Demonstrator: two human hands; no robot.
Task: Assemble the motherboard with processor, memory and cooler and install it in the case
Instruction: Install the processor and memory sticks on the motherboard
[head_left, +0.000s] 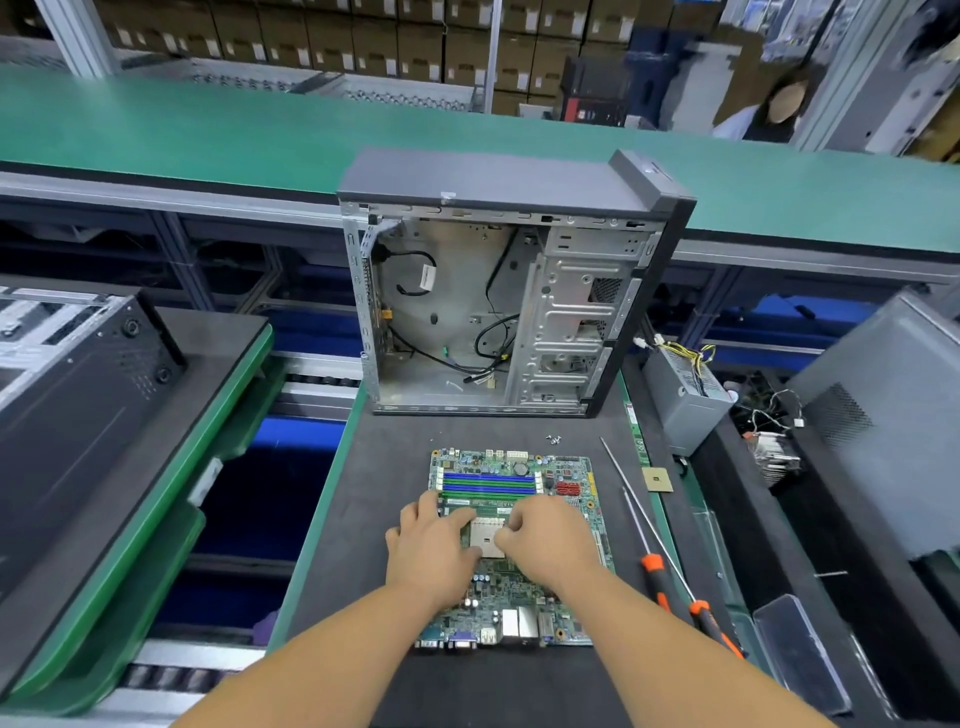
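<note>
Both hands are resting on the motherboard (511, 545), which is lying flat on the dark worktop (363, 519) with its long axis running away from the person. The left hand (431, 551) and right hand (550, 540) are flanking the square processor socket (485, 538), equally near it. Their fingers are curled, tips pressing at a memory stick (480, 503) lying crosswise just beyond the socket, beside 4 blue and green slots (488, 483). Whether they are pinching it I cannot tell. The processor (657, 479) is lying well right of the fingers, past 2 screwdrivers (665, 551). Beyond the fingers, the open case (498, 291) is standing upright.
</note>
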